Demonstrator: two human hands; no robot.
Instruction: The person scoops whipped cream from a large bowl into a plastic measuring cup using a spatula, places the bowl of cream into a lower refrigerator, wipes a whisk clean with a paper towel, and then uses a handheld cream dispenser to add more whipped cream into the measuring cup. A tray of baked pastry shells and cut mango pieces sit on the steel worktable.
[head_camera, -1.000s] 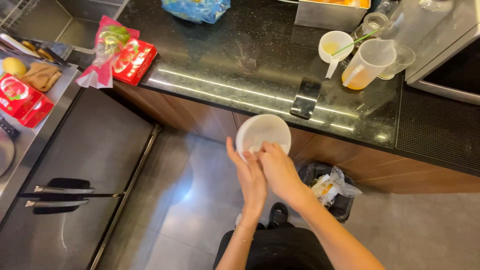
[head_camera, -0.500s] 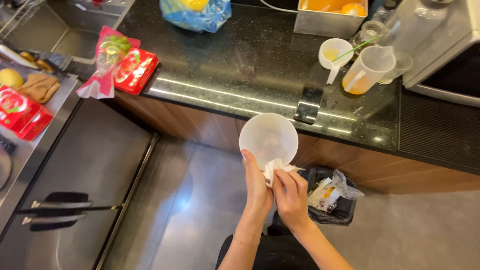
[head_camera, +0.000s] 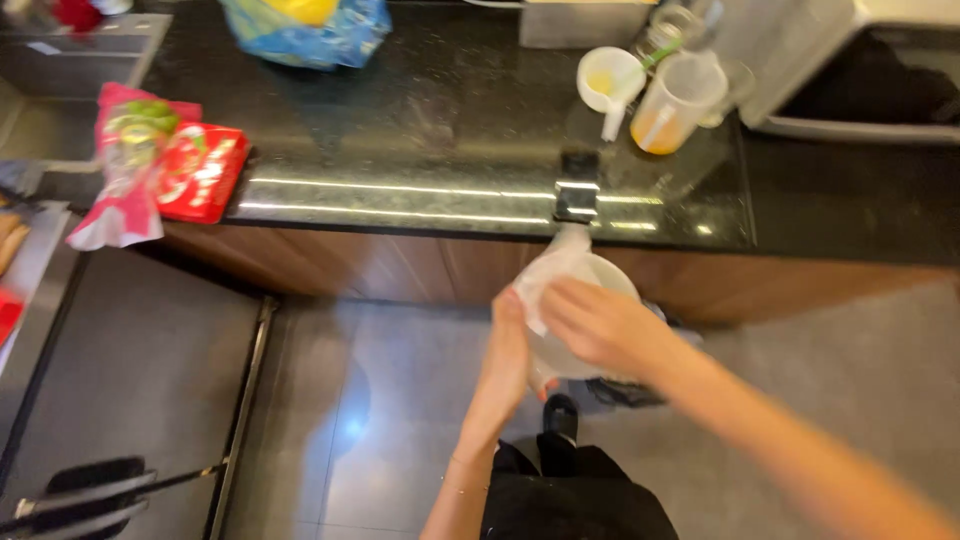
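Head view: left hand clamped on white bowl below black counter; right hand pressing paper towel inside (wiping underway, unfinished).

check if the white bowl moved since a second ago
Yes. The bowl, held by the left hand with the right hand wiping inside, now sits lower and more tilted, below the counter edge.

the counter is black and speckled; on it lie a red packet, a blue bag and a clear jug of orange liquid. below the counter, a white bowl and white cloth.
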